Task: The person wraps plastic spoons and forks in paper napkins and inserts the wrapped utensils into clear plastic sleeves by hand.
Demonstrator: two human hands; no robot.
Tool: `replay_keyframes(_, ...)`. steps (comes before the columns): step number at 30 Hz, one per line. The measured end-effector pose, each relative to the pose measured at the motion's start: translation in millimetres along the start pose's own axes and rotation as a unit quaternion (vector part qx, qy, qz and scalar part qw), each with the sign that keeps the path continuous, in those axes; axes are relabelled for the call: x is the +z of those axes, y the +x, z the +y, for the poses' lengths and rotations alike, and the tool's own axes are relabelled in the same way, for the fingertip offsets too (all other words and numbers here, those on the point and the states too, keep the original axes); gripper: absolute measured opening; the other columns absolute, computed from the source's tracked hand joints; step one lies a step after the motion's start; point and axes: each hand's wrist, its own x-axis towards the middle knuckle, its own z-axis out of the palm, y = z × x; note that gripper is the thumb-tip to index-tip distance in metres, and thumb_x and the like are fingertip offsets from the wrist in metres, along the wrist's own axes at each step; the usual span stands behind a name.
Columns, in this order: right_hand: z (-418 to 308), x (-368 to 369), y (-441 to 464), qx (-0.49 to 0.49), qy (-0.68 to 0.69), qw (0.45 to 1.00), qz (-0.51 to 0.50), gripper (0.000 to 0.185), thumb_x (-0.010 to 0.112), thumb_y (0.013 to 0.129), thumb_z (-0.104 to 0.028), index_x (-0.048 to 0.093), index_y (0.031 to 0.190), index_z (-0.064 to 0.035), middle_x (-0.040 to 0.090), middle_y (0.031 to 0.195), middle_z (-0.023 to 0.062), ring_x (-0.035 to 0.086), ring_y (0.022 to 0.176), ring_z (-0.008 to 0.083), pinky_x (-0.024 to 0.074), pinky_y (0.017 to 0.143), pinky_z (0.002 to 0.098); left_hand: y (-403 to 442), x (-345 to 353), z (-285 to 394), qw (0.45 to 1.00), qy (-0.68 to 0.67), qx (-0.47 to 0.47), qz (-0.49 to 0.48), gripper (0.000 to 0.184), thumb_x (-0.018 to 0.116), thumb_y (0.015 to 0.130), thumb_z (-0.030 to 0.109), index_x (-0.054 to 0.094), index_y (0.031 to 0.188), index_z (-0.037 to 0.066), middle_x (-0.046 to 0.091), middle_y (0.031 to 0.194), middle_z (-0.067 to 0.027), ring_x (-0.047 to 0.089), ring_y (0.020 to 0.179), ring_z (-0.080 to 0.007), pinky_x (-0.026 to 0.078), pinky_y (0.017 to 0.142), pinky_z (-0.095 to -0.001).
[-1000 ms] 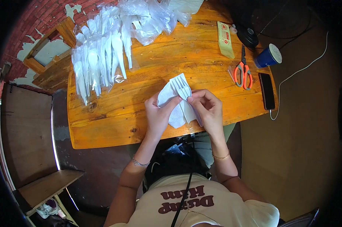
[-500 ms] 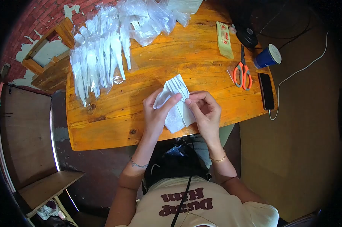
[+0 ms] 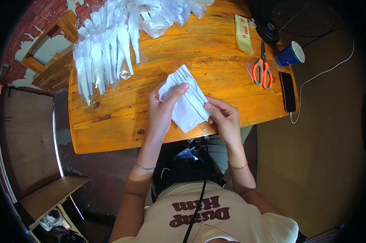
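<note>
A white paper napkin [image 3: 188, 115] is held above the front part of the wooden table. My left hand [image 3: 163, 106] grips its left side, with the thumb pressed on top. My right hand [image 3: 224, 118] pinches the right edge between thumb and fingers. White fork tines [image 3: 182, 75] show at the napkin's upper end, and the rest of the fork is covered by a fold of the napkin. Bagged white plastic cutlery [image 3: 98, 60] lies in a row at the table's left.
Orange-handled scissors [image 3: 262, 71], a phone [image 3: 287, 92] on a white cable, a blue cup [image 3: 290, 55] and a yellow packet [image 3: 243, 35] lie at the right. Clear plastic bags [image 3: 160, 18] sit at the back of the wooden table [image 3: 110, 135].
The napkin has been folded over the fork, whose tines and neck showed plainly before. My right hand has slid down the napkin's right edge, and my left thumb has moved up and left.
</note>
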Motion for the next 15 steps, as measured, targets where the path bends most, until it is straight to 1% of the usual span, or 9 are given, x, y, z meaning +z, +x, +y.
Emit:
replay_keyframes(1,0,0,0,-0.007,-0.004,1.0,0.007,0.023,0.062,0.085,-0.01,0.063,0.105,0.0004,0.055,0.064,-0.0034,0.043,0.053,0.0024,0.0307,0.046,0.0163,-1,0,-1,1.0,0.001,-0.001,-0.003,0.024,0.069,0.078,0.009,0.062,0.098,-0.002,0.065,0.09,-0.0059,0.061,0.079,-0.0106,0.048,0.071,-0.0243)
replay_keyframes(4,1,-1,2,-0.025,-0.007,0.999,0.019,0.023,0.062,0.085,-0.01,0.063,0.106,0.0004,0.053,0.063,-0.004,0.042,0.054,0.0026,0.0303,0.046,0.0161,-4,-5,-1,0.997,-0.054,-0.043,-0.034,0.029,0.063,0.082,0.006,0.056,0.108,-0.004,0.062,0.101,-0.0099,0.06,0.091,-0.0153,0.047,0.081,-0.0282)
replay_keyframes(6,0,-1,3,-0.035,-0.002,0.999,0.015,0.023,0.061,0.085,-0.009,0.063,0.106,0.0005,0.052,0.061,-0.0046,0.042,0.054,0.0027,0.0301,0.046,0.0161,-5,-12,4,0.991,-0.105,-0.081,-0.035,0.03,0.058,0.084,0.004,0.053,0.112,-0.005,0.06,0.107,-0.0122,0.058,0.099,-0.0184,0.045,0.087,-0.0311)
replay_keyframes(7,0,-1,2,-0.037,-0.008,0.999,0.012,0.023,0.061,0.085,-0.009,0.063,0.106,0.0007,0.053,0.063,-0.0041,0.042,0.054,0.0026,0.03,0.046,0.0162,-5,-15,7,0.986,-0.13,-0.1,-0.035,0.031,0.056,0.085,0.004,0.051,0.114,-0.005,0.058,0.11,-0.0134,0.057,0.103,-0.02,0.044,0.09,-0.0326)
replay_keyframes(10,-3,0,1,-0.054,-0.029,0.998,0.005,0.022,0.059,0.086,-0.007,0.062,0.106,0.0017,0.054,0.069,-0.0022,0.042,0.055,0.0025,0.0305,0.047,0.0164,-4,-27,14,0.982,-0.125,-0.128,-0.055,0.036,0.051,0.087,0.004,0.045,0.121,-0.008,0.054,0.118,-0.0158,0.053,0.11,-0.0224,0.043,0.093,-0.0349)
replay_keyframes(15,-4,6,1,-0.129,-0.095,0.987,0.016,0.021,0.057,0.085,-0.003,0.061,0.104,0.0049,0.056,0.084,0.0032,0.048,0.064,0.0052,0.0366,0.052,0.0182,-7,-27,16,0.979,-0.134,-0.145,-0.046,0.038,0.05,0.088,0.005,0.042,0.123,-0.008,0.052,0.121,-0.0165,0.052,0.112,-0.0236,0.042,0.096,-0.0356)
